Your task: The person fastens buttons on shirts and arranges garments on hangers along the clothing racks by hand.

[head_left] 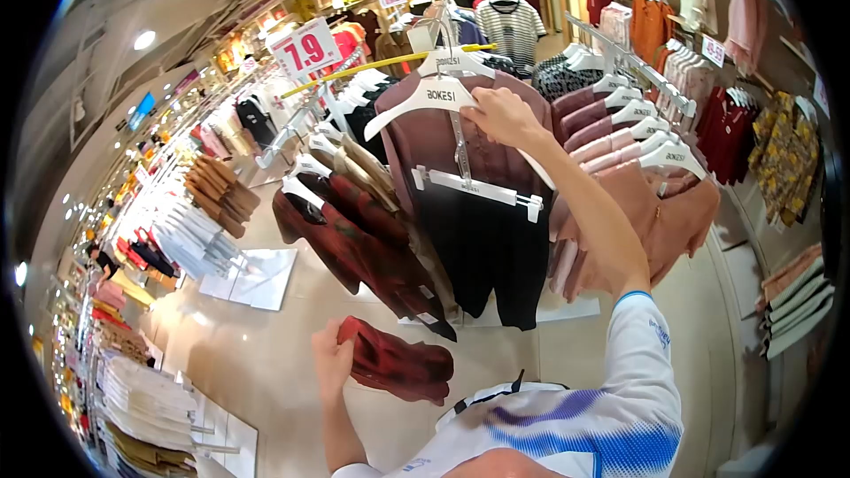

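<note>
The right hand (503, 115) closed its fingers on the shoulder of a white hanger (443, 96) marked "BOKESI", which hung on the rack (620, 57) carrying a mauve top (425, 146) and black trousers (487, 248). The left hand (330, 358) clutched a bunched dark red garment (398, 363) low down. A red sign (305, 49) read "7.9"

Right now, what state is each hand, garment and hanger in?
Left hand: closed on the dark red garment, which is bunched.
Right hand: raised, gripping the white hanger.
White hanger: hung on the rack, carrying a mauve top and black skirt clipped below.
</note>
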Available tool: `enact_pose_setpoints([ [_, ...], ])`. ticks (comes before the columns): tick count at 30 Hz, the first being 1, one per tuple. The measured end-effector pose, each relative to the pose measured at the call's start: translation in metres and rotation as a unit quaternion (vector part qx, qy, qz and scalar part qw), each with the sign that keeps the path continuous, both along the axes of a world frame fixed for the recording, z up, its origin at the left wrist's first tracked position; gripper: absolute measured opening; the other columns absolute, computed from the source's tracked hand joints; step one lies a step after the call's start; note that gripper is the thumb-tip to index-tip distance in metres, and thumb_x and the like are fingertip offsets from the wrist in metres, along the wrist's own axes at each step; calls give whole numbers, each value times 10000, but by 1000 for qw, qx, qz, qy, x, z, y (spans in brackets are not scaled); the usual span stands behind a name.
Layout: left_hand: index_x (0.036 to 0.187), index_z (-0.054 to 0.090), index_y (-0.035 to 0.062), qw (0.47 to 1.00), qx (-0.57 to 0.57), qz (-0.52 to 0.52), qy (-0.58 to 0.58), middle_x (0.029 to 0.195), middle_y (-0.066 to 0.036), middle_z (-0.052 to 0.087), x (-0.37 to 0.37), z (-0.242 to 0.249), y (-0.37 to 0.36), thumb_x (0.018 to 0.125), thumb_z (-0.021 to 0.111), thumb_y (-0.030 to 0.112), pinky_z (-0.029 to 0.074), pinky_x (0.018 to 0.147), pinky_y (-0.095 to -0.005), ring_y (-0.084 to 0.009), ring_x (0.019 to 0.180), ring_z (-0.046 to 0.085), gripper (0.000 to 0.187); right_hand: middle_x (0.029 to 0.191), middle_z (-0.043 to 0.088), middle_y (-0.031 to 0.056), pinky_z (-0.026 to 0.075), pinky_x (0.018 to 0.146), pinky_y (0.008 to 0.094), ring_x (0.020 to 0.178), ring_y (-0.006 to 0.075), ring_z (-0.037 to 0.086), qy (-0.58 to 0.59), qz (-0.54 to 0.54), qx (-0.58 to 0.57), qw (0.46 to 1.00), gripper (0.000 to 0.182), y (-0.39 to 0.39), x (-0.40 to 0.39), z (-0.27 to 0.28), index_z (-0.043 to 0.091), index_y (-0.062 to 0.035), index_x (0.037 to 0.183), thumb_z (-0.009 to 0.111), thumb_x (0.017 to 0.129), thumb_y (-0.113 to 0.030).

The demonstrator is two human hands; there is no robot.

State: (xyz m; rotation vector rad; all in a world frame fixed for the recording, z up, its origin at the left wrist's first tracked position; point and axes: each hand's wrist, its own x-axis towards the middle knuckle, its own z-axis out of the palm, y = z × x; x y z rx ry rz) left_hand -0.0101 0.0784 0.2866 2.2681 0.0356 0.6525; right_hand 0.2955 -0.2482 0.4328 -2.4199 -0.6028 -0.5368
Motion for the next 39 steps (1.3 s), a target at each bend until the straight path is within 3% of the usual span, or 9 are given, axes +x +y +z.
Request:
enact_pose_setpoints([
  [3,980,640,-5,999,10,31,1,676,-144,601,-2,3,-11,808,594,-10,448,595,-308,-222,589,569,178,952,673,237,503,787,542,932,431,646,-52,-7,15,998,398,0,9,-12,607,-2,963,556,931,-395],
  [11,990,640,-7,994,40,103,11,710,-183,621,-8,29,-34,810,588,-1,470,620,-356,-271,641,617,187,961,664,267,494,804,551,951,459,627,-83,52,61,993,372,-19,13,9,586,12,975,505,959,-350],
  [15,987,626,1,981,144,115,-68,701,-230,609,1,45,-25,822,577,20,460,588,-408,-366,634,618,173,938,665,261,486,806,553,927,460,626,-151,71,66,984,365,-47,4,6,584,6,960,473,968,-342],
  [19,921,549,19,951,269,149,-27,727,-271,584,16,64,6,868,579,158,418,606,-528,-477,729,577,152,901,637,283,472,740,526,889,462,610,-138,100,37,985,267,-87,-21,-38,593,0,999,520,969,-255],
  [23,997,569,76,917,350,189,20,860,-235,634,29,105,-2,875,528,203,468,736,-536,-443,847,603,181,817,610,267,443,655,466,784,454,590,-72,170,68,980,202,-114,-82,-72,583,18,968,535,975,-178],
  [33,970,496,82,854,482,191,36,738,-181,613,72,125,-37,892,527,189,462,613,-527,-401,745,616,137,825,594,206,464,647,398,717,387,577,-35,231,119,965,166,-126,-180,-123,576,20,1057,607,912,-57],
  [35,965,505,92,825,531,185,51,690,-161,608,77,122,-41,892,525,193,468,570,-509,-383,710,624,127,754,557,183,432,588,344,617,295,512,1,219,138,966,116,-121,-195,-128,555,32,973,571,945,-79],
  [36,945,509,97,815,550,178,39,657,-147,603,81,121,-41,894,517,193,471,538,-490,-369,682,630,110,820,591,198,455,614,376,686,357,575,22,218,118,969,184,-124,-197,-135,570,24,1062,620,908,-63],
  [39,988,556,83,810,551,177,96,747,-143,651,90,119,-48,889,494,142,504,579,-463,-342,722,663,131,822,596,191,455,605,366,675,334,575,46,204,158,965,193,-116,-212,-142,570,22,1067,626,909,-73],
])
